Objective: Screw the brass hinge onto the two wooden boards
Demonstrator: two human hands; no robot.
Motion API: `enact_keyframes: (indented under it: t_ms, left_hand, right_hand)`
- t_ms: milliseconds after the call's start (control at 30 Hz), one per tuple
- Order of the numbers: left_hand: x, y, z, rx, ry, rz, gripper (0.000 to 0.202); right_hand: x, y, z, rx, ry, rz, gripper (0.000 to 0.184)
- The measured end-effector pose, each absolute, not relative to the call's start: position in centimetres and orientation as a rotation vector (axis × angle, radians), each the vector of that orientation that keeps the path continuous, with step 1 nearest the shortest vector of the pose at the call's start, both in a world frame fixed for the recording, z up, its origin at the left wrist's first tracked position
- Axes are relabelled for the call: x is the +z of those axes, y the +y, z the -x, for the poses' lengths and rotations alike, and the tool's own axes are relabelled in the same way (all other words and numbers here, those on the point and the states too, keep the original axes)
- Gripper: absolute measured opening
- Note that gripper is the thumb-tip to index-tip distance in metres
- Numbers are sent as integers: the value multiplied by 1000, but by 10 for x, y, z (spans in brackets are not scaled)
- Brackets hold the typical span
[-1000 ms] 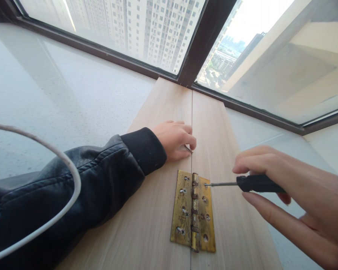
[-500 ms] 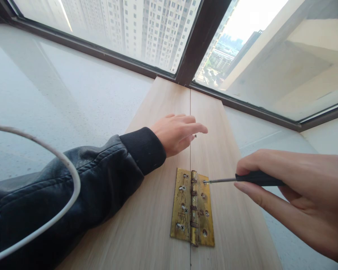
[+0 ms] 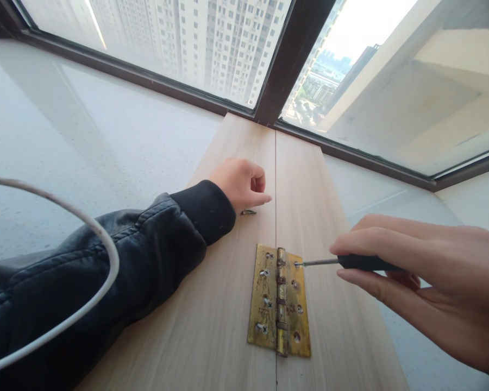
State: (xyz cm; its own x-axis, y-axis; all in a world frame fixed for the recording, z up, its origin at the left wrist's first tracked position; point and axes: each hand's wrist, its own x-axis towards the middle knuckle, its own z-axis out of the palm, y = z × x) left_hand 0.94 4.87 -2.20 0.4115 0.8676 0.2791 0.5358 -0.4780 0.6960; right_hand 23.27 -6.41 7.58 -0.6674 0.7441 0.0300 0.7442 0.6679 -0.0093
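Note:
My right hand (image 3: 407, 271) grips the black handle of a screwdriver (image 3: 321, 262). Its tip meets a small screw (image 3: 297, 264) in the upper right hole of a worn brass hinge (image 3: 282, 304). The hinge lies opened flat across the seam of two pale wood boards (image 3: 212, 304). Several cross-head screws stand tilted in its left leaf. Above the hinge, my left hand (image 3: 240, 182) has curled fingers and the thumb pointing right; what is inside, if anything, is hidden. Beside its wrist, one or more loose screws (image 3: 248, 212) lie on the left board.
A white cable (image 3: 106, 244) loops across the left, in front of my black sleeve (image 3: 146, 260). The boards rest on a pale speckled sill (image 3: 146, 141) and reach the dark window frame (image 3: 264, 103). Tall buildings show through the glass.
My left hand has drawn back left and curled its fingers, uncovering the loose screws; the screw seen by its thumb is out of sight. My right fingers have shifted slightly on the handle.

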Motion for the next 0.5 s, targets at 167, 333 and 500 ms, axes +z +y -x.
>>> enact_keyframes:
  t_ms: [167,333,500]
  left_hand:
    - [-12,52,1,622,1217,-2273,6]
    - [-8,58,10,505,1049,-2369,8]
    - [-12,60,12,502,986,-2378,6]
  right_hand:
    - [73,-59,-230,-135,-2870,1291,14]
    - [65,-60,-237,-213,-2817,1351,26]
    - [62,-58,-238,47,-2828,1331,18]
